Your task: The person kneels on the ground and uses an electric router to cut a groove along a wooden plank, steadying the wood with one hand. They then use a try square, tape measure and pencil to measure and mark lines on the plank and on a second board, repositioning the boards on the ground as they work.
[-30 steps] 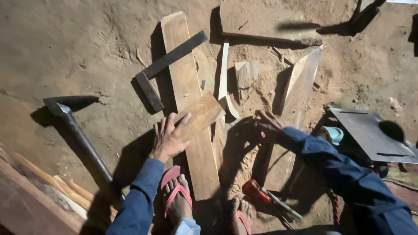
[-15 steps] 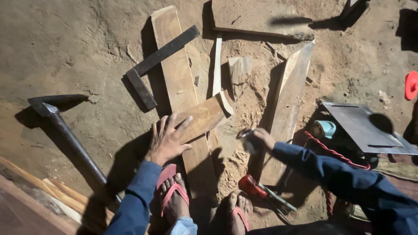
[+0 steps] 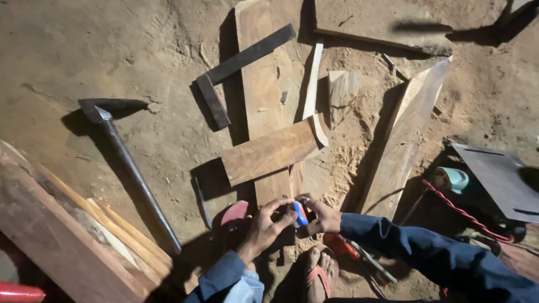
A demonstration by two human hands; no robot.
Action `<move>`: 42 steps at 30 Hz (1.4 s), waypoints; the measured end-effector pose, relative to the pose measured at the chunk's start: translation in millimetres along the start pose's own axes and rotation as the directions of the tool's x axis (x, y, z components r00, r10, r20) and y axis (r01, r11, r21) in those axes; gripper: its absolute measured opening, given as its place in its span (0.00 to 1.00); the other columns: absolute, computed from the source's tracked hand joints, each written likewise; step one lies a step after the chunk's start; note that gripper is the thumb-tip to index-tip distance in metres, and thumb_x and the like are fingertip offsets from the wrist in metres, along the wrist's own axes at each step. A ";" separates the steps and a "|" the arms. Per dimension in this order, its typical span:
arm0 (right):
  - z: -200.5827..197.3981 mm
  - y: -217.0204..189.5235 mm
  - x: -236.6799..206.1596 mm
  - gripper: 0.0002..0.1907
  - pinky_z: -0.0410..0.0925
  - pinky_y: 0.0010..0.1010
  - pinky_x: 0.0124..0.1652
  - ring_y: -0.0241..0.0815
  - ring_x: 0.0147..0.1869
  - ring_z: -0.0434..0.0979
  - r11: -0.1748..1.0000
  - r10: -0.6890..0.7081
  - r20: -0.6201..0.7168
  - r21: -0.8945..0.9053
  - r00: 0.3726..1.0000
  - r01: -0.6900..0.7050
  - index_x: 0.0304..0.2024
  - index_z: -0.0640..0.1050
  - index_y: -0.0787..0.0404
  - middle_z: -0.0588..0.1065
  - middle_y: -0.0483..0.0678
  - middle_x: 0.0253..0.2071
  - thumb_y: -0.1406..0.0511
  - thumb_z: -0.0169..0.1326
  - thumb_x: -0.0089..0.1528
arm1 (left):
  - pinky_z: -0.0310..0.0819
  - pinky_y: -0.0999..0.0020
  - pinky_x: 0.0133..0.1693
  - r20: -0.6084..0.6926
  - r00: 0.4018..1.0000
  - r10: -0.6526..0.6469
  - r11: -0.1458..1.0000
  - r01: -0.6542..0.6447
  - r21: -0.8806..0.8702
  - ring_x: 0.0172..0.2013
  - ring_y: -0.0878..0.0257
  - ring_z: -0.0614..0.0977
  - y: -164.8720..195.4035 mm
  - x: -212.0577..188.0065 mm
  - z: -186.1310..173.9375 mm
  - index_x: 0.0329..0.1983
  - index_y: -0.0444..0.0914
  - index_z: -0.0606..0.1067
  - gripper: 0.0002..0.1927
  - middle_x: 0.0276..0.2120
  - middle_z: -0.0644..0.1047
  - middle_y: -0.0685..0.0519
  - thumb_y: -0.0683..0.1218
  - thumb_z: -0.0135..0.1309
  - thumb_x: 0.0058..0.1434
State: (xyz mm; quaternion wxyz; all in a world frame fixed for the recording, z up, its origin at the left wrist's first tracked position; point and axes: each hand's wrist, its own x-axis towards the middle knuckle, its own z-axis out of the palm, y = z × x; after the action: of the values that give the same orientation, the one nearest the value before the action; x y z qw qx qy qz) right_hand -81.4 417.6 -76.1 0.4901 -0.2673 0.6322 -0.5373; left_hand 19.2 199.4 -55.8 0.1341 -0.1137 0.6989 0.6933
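Hands meet low in the frame, at about 6 o'clock: your left hand point(image 3: 265, 227) and your right hand point(image 3: 321, 216) close in from either side on a small blue object point(image 3: 300, 213), too small to identify. Your right fingers are curled and pinch it between thumb and fingertips; your left fingers are bent with the tips touching or just beside it, and whether they actually grip it you cannot tell. Both blue sleeves run off towards 5 and 7 o'clock.

Just beyond the hands, towards 12 o'clock, a short brown wooden block point(image 3: 269, 151) lies tilted across a long pale wooden plank point(image 3: 259, 84) that runs up to the top edge. A dark metal L-shaped square point(image 3: 236, 70) rests across that plank near 11 o'clock. At 9 o'clock a long-handled dark steel hammer-like tool point(image 3: 132, 174) lies on the sandy dirt floor point(image 3: 84, 50). A broad pointed wooden board point(image 3: 401, 146) slants away at 2 o'clock, with sawdust between it and the plank. A grey flat metal sheet point(image 3: 499, 179) sits at 3 o'clock beside a red twisted cord point(image 3: 463, 210). Your foot in a red sandal point(image 3: 317, 275) lies directly under the hands.
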 end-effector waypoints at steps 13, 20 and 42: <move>9.2 -31.9 11.6 0.40 0.67 0.41 0.54 0.57 0.56 0.72 0.759 -0.088 -0.307 -0.637 0.948 -0.136 0.48 0.80 0.65 0.71 0.61 0.53 0.47 0.76 0.42 | 0.73 0.55 0.52 0.269 0.830 -0.488 0.461 0.507 -0.728 0.53 0.59 0.78 12.9 -12.0 -4.5 0.63 0.47 0.70 0.28 0.55 0.76 0.53 0.61 0.49 0.61; 14.7 -9.4 4.3 0.43 0.73 0.35 0.50 0.41 0.53 0.77 0.987 0.158 -0.148 0.000 0.976 -0.160 0.60 0.71 0.61 0.76 0.48 0.50 0.50 0.70 0.48 | 0.71 0.68 0.52 0.117 0.964 -0.239 0.684 0.253 -0.684 0.49 0.65 0.78 -10.9 -9.4 2.0 0.57 0.35 0.75 0.23 0.48 0.78 0.53 0.56 0.53 0.68; -161.8 -76.9 29.3 0.38 0.77 0.43 0.40 0.54 0.40 0.82 0.250 0.042 -0.577 -0.784 0.816 -0.568 0.58 0.75 0.54 0.79 0.58 0.43 0.50 0.68 0.48 | 0.70 0.75 0.28 -0.623 0.756 -0.200 0.922 -0.071 -0.382 0.26 0.70 0.76 -62.6 46.0 -116.0 0.41 0.34 0.78 0.09 0.30 0.78 0.55 0.39 0.63 0.58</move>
State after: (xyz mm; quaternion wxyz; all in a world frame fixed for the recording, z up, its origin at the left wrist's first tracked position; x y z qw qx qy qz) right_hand -253.7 438.3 -22.7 0.1811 -0.2366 0.9546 -0.0032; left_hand -5.9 83.9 -130.2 -0.1178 -0.3959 0.5479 0.7274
